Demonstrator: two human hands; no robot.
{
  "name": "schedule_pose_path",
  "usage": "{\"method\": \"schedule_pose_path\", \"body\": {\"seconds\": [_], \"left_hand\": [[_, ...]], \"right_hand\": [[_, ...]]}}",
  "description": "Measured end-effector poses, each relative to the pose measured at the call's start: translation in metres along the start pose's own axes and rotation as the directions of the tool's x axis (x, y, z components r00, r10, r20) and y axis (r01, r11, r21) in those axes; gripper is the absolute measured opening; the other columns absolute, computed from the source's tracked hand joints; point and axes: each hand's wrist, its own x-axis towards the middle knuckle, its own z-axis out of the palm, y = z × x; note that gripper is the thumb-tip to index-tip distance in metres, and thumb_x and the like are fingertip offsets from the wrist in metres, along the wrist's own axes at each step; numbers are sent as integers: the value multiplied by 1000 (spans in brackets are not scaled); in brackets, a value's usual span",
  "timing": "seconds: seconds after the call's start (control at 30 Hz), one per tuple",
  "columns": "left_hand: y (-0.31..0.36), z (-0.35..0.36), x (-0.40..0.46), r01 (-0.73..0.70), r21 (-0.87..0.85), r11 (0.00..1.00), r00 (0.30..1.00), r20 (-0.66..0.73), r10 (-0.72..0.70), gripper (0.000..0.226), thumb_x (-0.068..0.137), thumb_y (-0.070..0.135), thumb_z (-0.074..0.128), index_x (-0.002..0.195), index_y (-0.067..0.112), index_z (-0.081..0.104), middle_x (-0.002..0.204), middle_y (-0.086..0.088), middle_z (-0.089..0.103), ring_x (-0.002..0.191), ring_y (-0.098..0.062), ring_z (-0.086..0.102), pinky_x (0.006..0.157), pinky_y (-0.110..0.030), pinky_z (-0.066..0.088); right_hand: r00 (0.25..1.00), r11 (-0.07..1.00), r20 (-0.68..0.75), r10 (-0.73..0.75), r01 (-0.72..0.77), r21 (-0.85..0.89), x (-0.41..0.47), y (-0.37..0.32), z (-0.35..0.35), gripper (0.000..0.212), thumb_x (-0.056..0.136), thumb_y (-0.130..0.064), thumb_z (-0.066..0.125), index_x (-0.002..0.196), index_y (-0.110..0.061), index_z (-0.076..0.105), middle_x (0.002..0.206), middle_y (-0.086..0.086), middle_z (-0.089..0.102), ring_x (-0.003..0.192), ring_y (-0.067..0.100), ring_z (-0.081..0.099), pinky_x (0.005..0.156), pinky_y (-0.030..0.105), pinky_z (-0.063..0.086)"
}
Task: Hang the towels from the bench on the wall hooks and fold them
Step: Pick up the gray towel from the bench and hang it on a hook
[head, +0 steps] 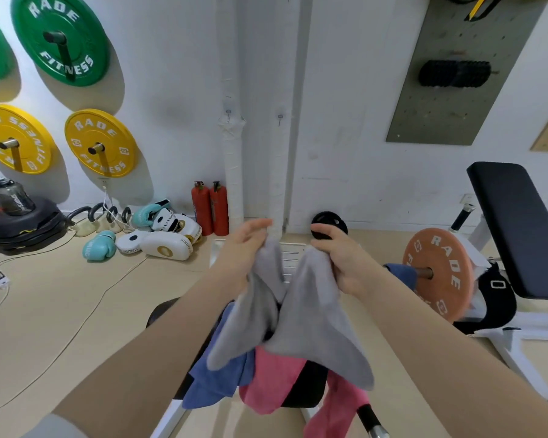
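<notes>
Two hands, our left hand (pixel 246 248) and right hand (pixel 339 257), each pinch a top corner of the grey towel (pixel 298 311) (it hangs lengthwise downward) over the bench (pixel 307 387).

head view, single wide-angle camera, worn at head height. faces forward and down toward a white wall (pixel 178 90) on the far side. near field: both forearms reach in from the bottom corners, left hand (pixel 247 245) and right hand (pixel 339 257) at frame centre, counter (pixel 310 387) directly below. far left: wall-mounted weight plates (pixel 60 39). far right: pegboard (pixel 456 74). edges curve. no second view.
</notes>
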Motion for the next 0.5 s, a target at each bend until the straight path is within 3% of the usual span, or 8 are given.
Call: {"method": "schedule_pose_path", "body": {"seconds": [0.1, 0.17, 0.23, 0.33, 0.4, 0.5], "left_hand": [[11, 18, -20, -121, 10, 993, 991, 54, 121, 31, 95, 8, 43, 85, 24, 66, 89, 2, 66, 85, -9, 59, 78, -21, 50], [15, 24, -28, -165, -61, 984, 983, 77, 169, 33, 95, 3, 40, 82, 18, 66, 92, -2, 69, 85, -10, 64, 73, -20, 54], [16, 24, -29, -173, -92, 981, 982, 59, 179, 30, 95, 3, 40, 86, 15, 66, 91, -2, 69, 80, -8, 65, 66, -16, 52], [12, 23, -27, -151, -113, 982, 985, 61, 158, 22, 94, 6, 46, 96, 16, 65, 98, -8, 69, 88, -13, 66, 73, -20, 53], [9, 22, -26, -130, -131, 983, 988, 70, 140, 20, 92, 7, 50, 96, 19, 66, 106, -15, 68, 99, -23, 65, 82, -29, 53], [8, 22, -23, -77, -199, 977, 995, 50, 88, 16, 90, 6, 55, 94, 16, 66, 101, -14, 68, 94, -25, 66, 74, -27, 54]], "right_hand": [[997, 970, 75, -19, 0, 245, -8, -7, 11, 17, 94, -4, 44, 91, -12, 59, 80, 6, 58, 64, 12, 60, 52, 21, 51], [982, 918, 180, -54, -22, 395, -16, -10, 13, 25, 92, 4, 36, 95, -3, 60, 86, 11, 63, 65, 12, 67, 55, 20, 54], [958, 906, 254, -133, 14, 424, -22, -10, 14, 39, 85, 16, 27, 103, 1, 58, 94, 14, 65, 72, 13, 70, 63, 20, 56], [931, 945, 253, -262, 194, 264, -27, -5, 14, 49, 84, 23, 35, 110, -12, 58, 98, 6, 66, 85, 12, 67, 80, 23, 57], [915, 939, 222, -338, 343, 16, -29, -3, 15, 50, 85, 17, 46, 115, -21, 56, 101, 0, 66, 93, 11, 64, 86, 25, 54], [846, 764, 210, -490, 533, -364, -30, -3, 17, 46, 81, -4, 65, 122, -23, 55, 111, -3, 57, 96, 3, 58, 89, 14, 48]]}}
